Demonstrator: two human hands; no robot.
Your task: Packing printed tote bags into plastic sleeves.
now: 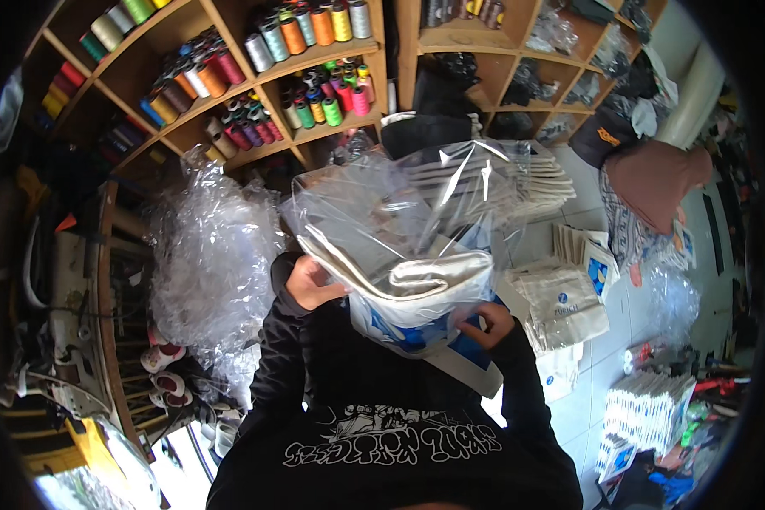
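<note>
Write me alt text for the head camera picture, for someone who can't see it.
Seen from above, a person in black sleeves holds a folded cream cloth bag with blue print, left hand and right hand sliding it into a clear plastic sleeve. Shelves of thread spools stand behind, with more folded bags on the tiled floor.

Both hands, left (313,285) and right (489,325), raised, seemingly in closed grip.

We held a folded cream tote (416,285) with blue print, half inside a clear bag (399,204), its mouth between our fingers, the rest rising beyond them.
</note>
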